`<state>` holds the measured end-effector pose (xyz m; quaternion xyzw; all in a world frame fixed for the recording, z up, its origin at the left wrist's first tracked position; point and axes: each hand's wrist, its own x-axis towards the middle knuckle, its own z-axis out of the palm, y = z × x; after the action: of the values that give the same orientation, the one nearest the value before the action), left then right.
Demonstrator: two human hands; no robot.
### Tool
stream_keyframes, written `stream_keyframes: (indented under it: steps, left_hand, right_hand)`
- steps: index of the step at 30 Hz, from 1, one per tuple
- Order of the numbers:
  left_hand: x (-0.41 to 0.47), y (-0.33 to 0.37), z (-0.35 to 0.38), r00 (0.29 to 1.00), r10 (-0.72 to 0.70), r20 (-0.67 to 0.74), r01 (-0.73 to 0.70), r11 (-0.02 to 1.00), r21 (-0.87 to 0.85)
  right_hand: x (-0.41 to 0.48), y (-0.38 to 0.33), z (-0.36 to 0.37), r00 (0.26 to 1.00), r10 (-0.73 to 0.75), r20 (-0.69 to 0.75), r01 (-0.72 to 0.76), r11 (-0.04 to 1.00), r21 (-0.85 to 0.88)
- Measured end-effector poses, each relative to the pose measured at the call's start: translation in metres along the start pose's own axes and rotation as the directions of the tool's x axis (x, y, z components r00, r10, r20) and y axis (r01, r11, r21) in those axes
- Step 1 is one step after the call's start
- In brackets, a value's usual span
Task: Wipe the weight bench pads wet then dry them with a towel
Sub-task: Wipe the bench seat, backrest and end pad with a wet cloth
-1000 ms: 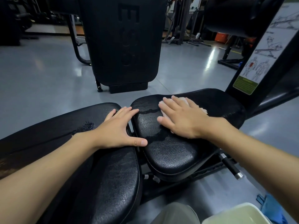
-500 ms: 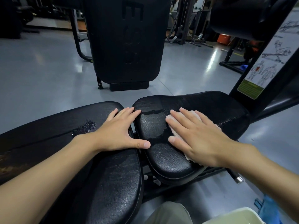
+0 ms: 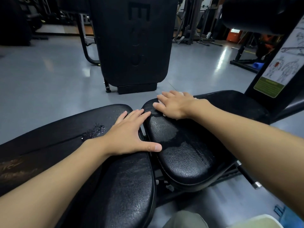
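Cloth (image 3: 164, 114) lies at the far end of the right pad (image 3: 185, 160), pressed under the flat, unclenched right hand (image 3: 174, 104), while the left hand (image 3: 130, 134) rests open, fingers spread, on the left pad (image 3: 125, 186) beside a wet patch (image 3: 96, 130)

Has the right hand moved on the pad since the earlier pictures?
Yes. The right hand with its cloth slid away from the person, to the far end of the right pad.

- tall black upright panel (image 3: 131, 46): embossed letters run top to bottom; the top one reads "E", the lowest looks like "O", the middle one is unclear.
- white instruction placard (image 3: 286, 63) on black machine post (image 3: 289, 96): green text block (image 3: 269, 87) is too small to read.
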<state>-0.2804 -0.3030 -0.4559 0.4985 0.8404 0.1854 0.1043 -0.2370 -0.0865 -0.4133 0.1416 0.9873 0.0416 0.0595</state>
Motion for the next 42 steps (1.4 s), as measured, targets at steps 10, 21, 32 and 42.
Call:
stream_keyframes:
  steps: [10, 21, 32, 42]
  left_hand:
    - [-0.003, 0.002, -0.001, 1.0, -0.002, -0.002, 0.002, 1.0, 0.008]
    - [-0.009, 0.0, -0.004, 0.998, -0.039, 0.043, 0.035, 0.995, 0.091]
    - [-0.011, -0.004, 0.002, 1.0, -0.022, 0.006, 0.021, 0.992, 0.126]
    - [-0.013, -0.005, 0.003, 0.999, -0.006, -0.04, 0.01, 0.995, 0.1]
  right_hand:
    - [-0.125, -0.013, 0.013, 0.983, -0.141, -0.116, 0.132, 0.988, -0.084]
    - [-0.192, -0.008, 0.029, 0.963, -0.227, -0.147, 0.209, 0.969, -0.129]
    - [-0.054, -0.019, 0.006, 0.993, -0.099, -0.056, 0.098, 0.995, -0.025]
    - [-0.015, -0.03, 0.0, 0.997, -0.08, -0.002, 0.079, 0.996, -0.043]
